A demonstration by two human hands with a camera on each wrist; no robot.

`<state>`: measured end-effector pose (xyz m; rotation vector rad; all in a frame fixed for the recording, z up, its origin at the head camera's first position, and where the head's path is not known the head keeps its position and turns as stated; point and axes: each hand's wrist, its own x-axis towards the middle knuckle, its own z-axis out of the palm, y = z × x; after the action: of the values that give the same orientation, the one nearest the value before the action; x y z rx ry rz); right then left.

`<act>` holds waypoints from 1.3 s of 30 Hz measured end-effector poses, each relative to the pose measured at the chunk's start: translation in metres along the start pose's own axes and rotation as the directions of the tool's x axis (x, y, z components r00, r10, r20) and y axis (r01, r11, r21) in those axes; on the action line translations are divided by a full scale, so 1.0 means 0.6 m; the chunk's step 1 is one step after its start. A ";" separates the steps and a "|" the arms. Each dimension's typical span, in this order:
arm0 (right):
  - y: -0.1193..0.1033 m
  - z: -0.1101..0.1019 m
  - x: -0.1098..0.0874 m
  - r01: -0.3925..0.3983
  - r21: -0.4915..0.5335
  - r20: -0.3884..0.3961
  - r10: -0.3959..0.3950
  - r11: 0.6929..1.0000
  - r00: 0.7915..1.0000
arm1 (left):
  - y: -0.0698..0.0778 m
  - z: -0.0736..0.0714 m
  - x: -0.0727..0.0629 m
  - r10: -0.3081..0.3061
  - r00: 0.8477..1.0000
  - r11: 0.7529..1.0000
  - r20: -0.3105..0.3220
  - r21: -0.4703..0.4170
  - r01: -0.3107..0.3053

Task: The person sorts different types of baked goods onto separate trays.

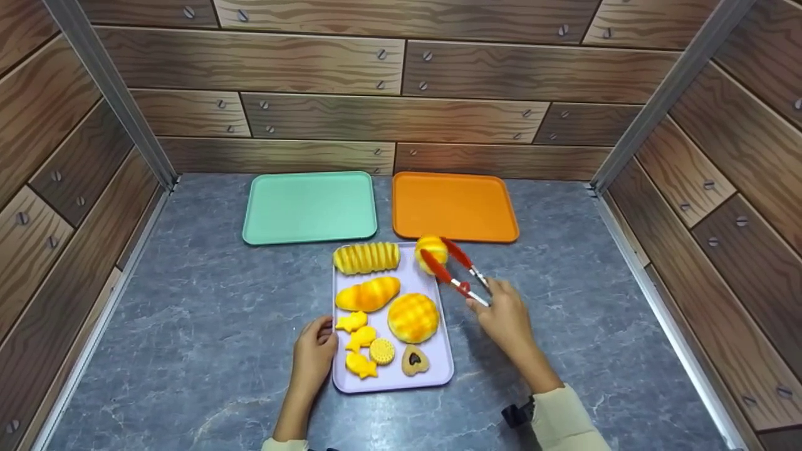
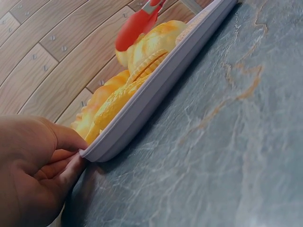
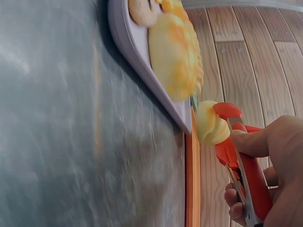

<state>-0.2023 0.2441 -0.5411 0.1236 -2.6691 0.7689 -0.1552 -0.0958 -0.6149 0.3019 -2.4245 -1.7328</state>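
My right hand (image 1: 509, 316) grips a pair of metal tongs with red tips (image 1: 437, 267). Between those tips is a small round yellow bun (image 1: 427, 245), over the far right corner of the lavender tray (image 1: 401, 381); in the right wrist view the bun (image 3: 208, 124) is raised above the tray's level. My left hand (image 1: 313, 351) pinches the tray's left rim between thumb and fingers, as the left wrist view shows. On the tray lie a ridged loaf (image 1: 366, 258), a croissant-like bread (image 1: 368, 294), a large round bun (image 1: 413, 318), and several small biscuits, including a heart-topped one (image 1: 415, 361).
Behind the lavender tray, a green tray (image 1: 310, 210) stands at the left and an orange tray (image 1: 455, 208) at the right, both bare. Wood-patterned walls (image 1: 326, 62) close off the back and both sides of the grey marbled tabletop (image 1: 207, 313).
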 end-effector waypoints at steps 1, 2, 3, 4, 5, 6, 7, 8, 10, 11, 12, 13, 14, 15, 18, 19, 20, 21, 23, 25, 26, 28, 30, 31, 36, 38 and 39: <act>0.005 -0.002 0.005 -0.006 -0.002 -0.008 0.006 1.000 1.000 | -0.001 0.000 0.000 0.003 1.000 1.000 0.002 0.000 -0.003; 0.010 -0.005 0.010 -0.017 -0.005 -0.008 0.017 1.000 1.000 | -0.002 0.000 0.000 0.006 1.000 1.000 0.004 -0.002 -0.006; 0.015 -0.008 0.015 -0.025 -0.008 -0.010 0.025 1.000 1.000 | -0.002 0.000 0.001 0.006 1.000 1.000 0.005 -0.004 -0.006; 0.021 -0.011 0.020 -0.034 -0.013 -0.010 0.034 0.999 0.999 | -0.003 -0.001 0.001 0.010 1.000 1.000 0.007 -0.005 -0.010; 0.026 -0.014 0.025 -0.044 -0.019 -0.007 0.044 0.999 0.999 | -0.003 -0.001 0.001 0.011 1.000 1.000 0.006 -0.006 -0.011; 0.031 -0.017 0.030 -0.054 -0.023 -0.006 0.054 0.998 0.999 | -0.003 -0.001 0.000 0.008 1.000 1.000 0.003 -0.007 -0.008; 0.037 -0.021 0.035 -0.065 -0.023 -0.006 0.065 0.998 0.998 | -0.003 -0.001 0.000 0.010 1.000 1.000 0.001 -0.005 -0.010; 0.042 -0.024 0.040 -0.079 -0.026 -0.005 0.079 0.997 0.997 | -0.003 -0.001 0.000 0.008 1.000 1.000 0.000 -0.006 -0.008; 0.052 -0.030 0.050 -0.103 -0.035 -0.010 0.103 0.994 0.995 | -0.002 -0.001 0.000 0.000 1.000 1.000 -0.002 -0.007 0.000; 0.057 -0.033 0.055 -0.115 -0.040 -0.014 0.114 0.993 0.993 | -0.002 -0.001 0.000 -0.003 1.000 1.000 -0.003 -0.005 0.003; 0.062 -0.035 0.060 -0.124 -0.045 -0.020 0.123 0.991 0.992 | -0.002 0.000 0.000 -0.002 1.000 1.000 -0.002 -0.002 0.002; 0.067 -0.037 0.065 -0.135 -0.051 -0.025 0.134 0.990 0.991 | -0.002 0.000 0.000 -0.002 1.000 1.000 -0.002 -0.001 0.002; 0.072 -0.039 0.071 -0.144 -0.061 -0.030 0.142 0.988 0.989 | -0.001 0.001 0.000 -0.008 1.000 1.000 -0.002 -0.002 0.008; 0.077 -0.041 0.076 -0.151 -0.067 -0.033 0.149 0.986 0.988 | -0.001 0.001 -0.001 -0.007 1.000 1.000 -0.003 0.000 0.007; 0.091 -0.043 0.091 -0.170 -0.084 -0.043 0.166 0.982 0.985 | -0.001 0.001 -0.002 -0.003 1.000 1.000 -0.004 0.006 0.003; 0.096 -0.044 0.096 -0.177 -0.090 -0.045 0.174 0.980 0.984 | -0.001 0.000 -0.002 -0.008 1.000 1.000 -0.005 0.005 0.008; 0.100 -0.044 0.100 -0.182 -0.096 -0.047 0.179 0.979 0.983 | -0.001 0.000 -0.002 -0.007 1.000 1.000 -0.003 0.005 0.007; 0.105 -0.043 0.105 -0.186 -0.101 -0.049 0.182 0.977 0.982 | -0.001 -0.001 -0.002 0.000 1.000 1.000 -0.002 0.005 0.000; 0.114 -0.042 0.112 -0.197 -0.112 -0.054 0.192 0.974 0.980 | -0.001 -0.001 -0.002 0.007 1.000 1.000 -0.001 0.003 -0.007; 0.122 -0.040 0.119 -0.210 -0.119 -0.059 0.204 0.970 0.977 | -0.001 -0.002 -0.002 0.012 1.000 1.000 -0.002 0.001 -0.012; 0.126 -0.040 0.123 -0.216 -0.121 -0.061 0.210 0.969 0.976 | -0.001 -0.002 -0.001 0.013 1.000 1.000 -0.003 0.000 -0.013; 0.132 -0.038 0.128 -0.232 -0.124 -0.067 0.225 0.965 0.972 | -0.001 -0.002 -0.001 0.014 1.000 1.000 -0.003 0.001 -0.014; 0.137 -0.037 0.132 -0.248 -0.127 -0.071 0.240 0.960 0.968 | -0.001 -0.002 -0.001 0.006 1.000 1.000 0.000 0.002 -0.006; 0.139 -0.036 0.134 -0.255 -0.129 -0.071 0.247 0.958 0.966 | -0.001 -0.002 -0.001 0.003 1.000 1.000 0.002 0.006 -0.003; 0.146 -0.033 0.140 -0.274 -0.138 -0.061 0.268 0.952 0.961 | -0.001 -0.002 -0.002 -0.014 1.000 1.000 0.006 0.002 0.014; 0.147 -0.032 0.141 -0.279 -0.142 -0.056 0.273 0.950 0.960 | -0.001 -0.001 -0.001 -0.010 1.000 1.000 0.007 0.001 0.010; 0.148 -0.031 0.141 -0.281 -0.144 -0.054 0.276 0.949 0.960 | -0.001 -0.001 -0.001 -0.011 1.000 1.000 0.007 -0.001 0.011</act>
<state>-0.2915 0.3306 -0.5398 -0.3099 -2.7344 0.6389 -0.1545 -0.0963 -0.6153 0.3099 -2.4317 -1.7426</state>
